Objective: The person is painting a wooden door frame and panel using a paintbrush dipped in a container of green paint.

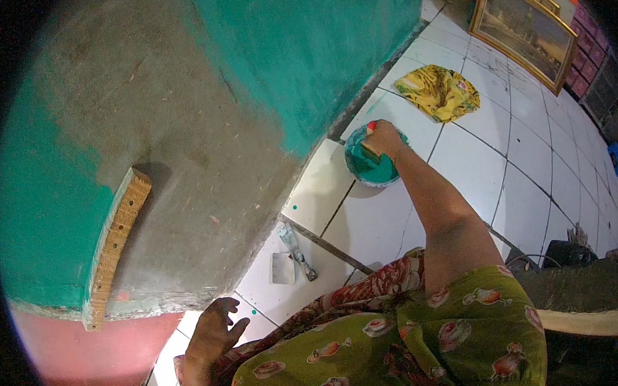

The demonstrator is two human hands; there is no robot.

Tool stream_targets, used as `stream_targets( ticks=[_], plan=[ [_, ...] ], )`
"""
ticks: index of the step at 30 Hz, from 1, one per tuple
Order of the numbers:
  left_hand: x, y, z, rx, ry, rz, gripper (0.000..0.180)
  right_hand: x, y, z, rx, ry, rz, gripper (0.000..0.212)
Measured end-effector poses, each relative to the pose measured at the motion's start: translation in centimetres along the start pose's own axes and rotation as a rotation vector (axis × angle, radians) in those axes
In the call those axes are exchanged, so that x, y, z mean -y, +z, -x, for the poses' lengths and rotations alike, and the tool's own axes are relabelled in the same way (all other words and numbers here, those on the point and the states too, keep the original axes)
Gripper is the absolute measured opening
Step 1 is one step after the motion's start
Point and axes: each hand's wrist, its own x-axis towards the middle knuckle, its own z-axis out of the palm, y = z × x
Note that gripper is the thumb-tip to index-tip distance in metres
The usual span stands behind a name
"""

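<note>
My right hand [386,140] reaches far forward and grips a paintbrush [369,152], with part of its handle showing beside the fingers. Its bristle end is down in a round tub [352,168] of green paint on the white tiles. My forearm crosses over the tub's right side. At the lower left, my left hand [215,332] hovers near the foot of the wall, fingers bent and apart, holding nothing. Tiles near it carry a scraper-like tool [296,250] smeared with pale material and a small whitish square piece [281,268].
The wall has green paint [308,46] around a bare grey patch [171,95]. A wooden strip [118,238] with holes juts from it. Yellow patterned cloth [438,93] lies beyond the tub. A gold-framed picture [524,28] leans at the far right. Green drops spot the tiles.
</note>
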Motion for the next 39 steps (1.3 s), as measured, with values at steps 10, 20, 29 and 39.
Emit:
stream_targets(
  ticks=[10,20,29,39],
  plan=[
    [0.1,-0.5,0.7,0.024,0.011,-0.014,0.044,-2.5,4.1,0.0,0.128,-0.288,0.316,0.034],
    [3.7,0.8,1.0,0.053,0.127,-0.147,0.049,-8.9,1.2,-3.6,0.172,0.264,-0.456,0.024],
    [4.5,1.0,1.0,-0.004,0.178,-0.169,0.05,-8.1,-6.3,1.2,0.087,0.565,-1.362,0.011],
    [4.3,0.9,1.8,-0.01,0.158,-0.165,0.05,-13.4,-6.4,1.4,0.136,0.267,-1.992,0.008]
  ],
)
